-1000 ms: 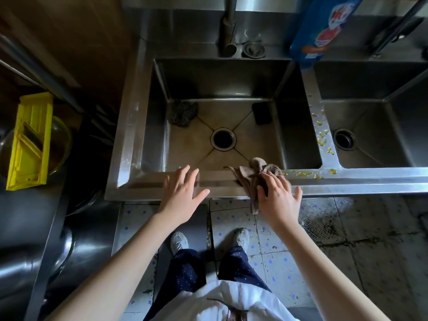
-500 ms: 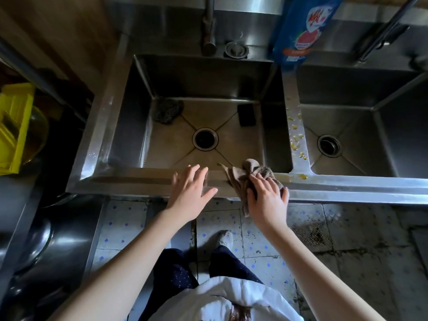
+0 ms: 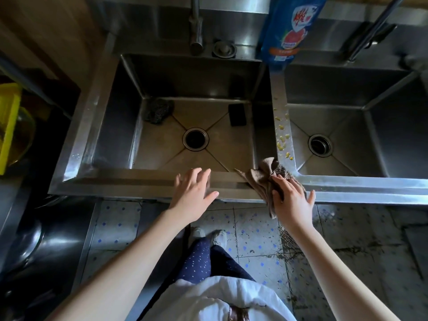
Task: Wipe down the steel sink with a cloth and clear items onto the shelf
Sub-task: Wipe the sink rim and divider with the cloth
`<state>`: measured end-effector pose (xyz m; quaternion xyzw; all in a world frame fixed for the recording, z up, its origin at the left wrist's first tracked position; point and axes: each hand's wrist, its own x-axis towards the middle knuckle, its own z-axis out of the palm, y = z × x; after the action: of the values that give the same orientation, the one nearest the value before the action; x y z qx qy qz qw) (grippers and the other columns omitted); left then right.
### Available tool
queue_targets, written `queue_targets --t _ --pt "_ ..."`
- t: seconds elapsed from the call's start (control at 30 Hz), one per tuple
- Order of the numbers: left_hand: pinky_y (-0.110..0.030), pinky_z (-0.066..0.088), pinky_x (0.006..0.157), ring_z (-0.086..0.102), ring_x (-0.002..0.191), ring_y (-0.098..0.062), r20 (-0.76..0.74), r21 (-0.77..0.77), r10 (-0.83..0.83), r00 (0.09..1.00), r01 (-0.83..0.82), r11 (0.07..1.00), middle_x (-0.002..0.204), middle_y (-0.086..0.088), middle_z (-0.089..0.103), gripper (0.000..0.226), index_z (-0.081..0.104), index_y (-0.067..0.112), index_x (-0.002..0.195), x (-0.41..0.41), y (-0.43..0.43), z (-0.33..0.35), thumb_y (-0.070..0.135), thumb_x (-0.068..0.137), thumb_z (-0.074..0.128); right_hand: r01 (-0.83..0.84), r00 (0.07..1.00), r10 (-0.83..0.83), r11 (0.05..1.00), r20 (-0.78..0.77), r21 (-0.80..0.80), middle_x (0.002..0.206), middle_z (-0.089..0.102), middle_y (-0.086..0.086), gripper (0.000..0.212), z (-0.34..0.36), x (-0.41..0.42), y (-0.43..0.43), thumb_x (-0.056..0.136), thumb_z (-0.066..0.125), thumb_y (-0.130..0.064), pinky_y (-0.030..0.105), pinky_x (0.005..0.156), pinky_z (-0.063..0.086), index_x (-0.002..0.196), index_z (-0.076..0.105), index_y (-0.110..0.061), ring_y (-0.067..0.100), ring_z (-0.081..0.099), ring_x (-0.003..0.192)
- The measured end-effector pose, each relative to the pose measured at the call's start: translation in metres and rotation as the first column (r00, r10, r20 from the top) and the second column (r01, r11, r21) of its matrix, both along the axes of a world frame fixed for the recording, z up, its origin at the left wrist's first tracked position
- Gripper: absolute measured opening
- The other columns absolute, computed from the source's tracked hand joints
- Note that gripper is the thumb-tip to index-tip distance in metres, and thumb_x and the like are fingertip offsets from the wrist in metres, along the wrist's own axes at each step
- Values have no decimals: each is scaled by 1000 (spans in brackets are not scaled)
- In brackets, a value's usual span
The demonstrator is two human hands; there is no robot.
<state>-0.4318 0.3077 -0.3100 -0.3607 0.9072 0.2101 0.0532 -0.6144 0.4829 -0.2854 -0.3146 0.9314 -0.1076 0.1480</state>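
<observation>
Head view: right hand (image 3: 292,200) is pressing crumpled brown cloth (image 3: 264,177) flat-fingered onto steel sink (image 3: 129,181) rim; left hand (image 3: 193,193), at nine o'clock, is lying open.

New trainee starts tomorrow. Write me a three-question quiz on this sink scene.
1. True or false: the left hand rests on the cloth.
2. Where do the yellow scraps lie? A: in a drain. B: on the steel divider. C: on the floor.
3. Fill in: the dark scourer and the black block lie in the ____ basin.
Key: 1 false; 2 B; 3 left.
</observation>
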Motion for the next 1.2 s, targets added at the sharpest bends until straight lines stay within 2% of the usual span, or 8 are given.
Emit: queue_targets --t 0.23,0.37,0.57,0.67,0.77,0.87,0.93,1.2 --pt "-52 4 113 23 138 -22 -10 46 -55 998 55 997 150 0 24 68 24 26 144 -7 -6 -2 58 87 45 -172 984 174 984 45 -43 143 47 -9 42 -3 21 -16 94 50 -24 54 114 9 136 49 -33 16 31 140" --pt "-52 -2 113 22 137 -21 12 74 -94 996 92 993 149 1 25 65 25 26 143 -12 -5 -3 57 89 42 -209 977 209 978 41 8 143 46 -15 43 -3 6 -7 95 49 -27 54 115 0 136 47 -38 11 31 140" --pt "-53 1 113 30 134 -23 41 67 -84 996 81 994 144 1 30 63 27 26 141 -27 2 0 58 89 41 -299 954 298 954 29 23 140 50 -14 44 0 -30 6 92 52 -20 54 115 2 133 51 -36 13 35 138" --pt "-54 5 113 33 133 -24 42 38 -24 999 22 999 144 0 32 65 28 26 141 -42 10 0 60 88 41 -426 904 427 904 15 -15 138 53 -11 45 -1 -53 6 89 57 -18 55 114 7 131 54 -33 16 38 137" --pt "-53 10 112 39 129 -23 41 24 78 996 -79 997 142 1 34 63 33 25 139 -56 17 -2 60 88 42 -514 855 516 857 60 -44 140 52 -9 48 -5 -83 5 85 66 -26 53 114 12 132 54 -31 16 36 139" --pt "-52 3 112 36 129 -20 3 62 203 979 -203 977 139 3 34 59 38 25 135 -67 32 -5 60 87 42 -611 785 614 789 79 -59 142 48 -10 50 -8 -113 1 85 67 -27 51 115 10 133 52 -32 15 32 141" --pt "-53 2 111 34 130 -19 10 23 238 971 -238 971 138 3 35 57 41 26 132 -74 45 -7 61 86 42 -679 724 686 727 72 -100 141 50 -8 48 -12 -126 -1 86 66 -24 53 115 10 132 54 -30 18 34 140" --pt "-50 20 105 38 128 -30 52 -99 398 916 -392 915 144 -6 35 60 44 23 132 -98 79 -7 59 84 48 -801 569 820 571 70 -181 142 50 -1 44 -18 -179 -30 88 57 -4 51 115 10 128 59 -21 23 35 139"
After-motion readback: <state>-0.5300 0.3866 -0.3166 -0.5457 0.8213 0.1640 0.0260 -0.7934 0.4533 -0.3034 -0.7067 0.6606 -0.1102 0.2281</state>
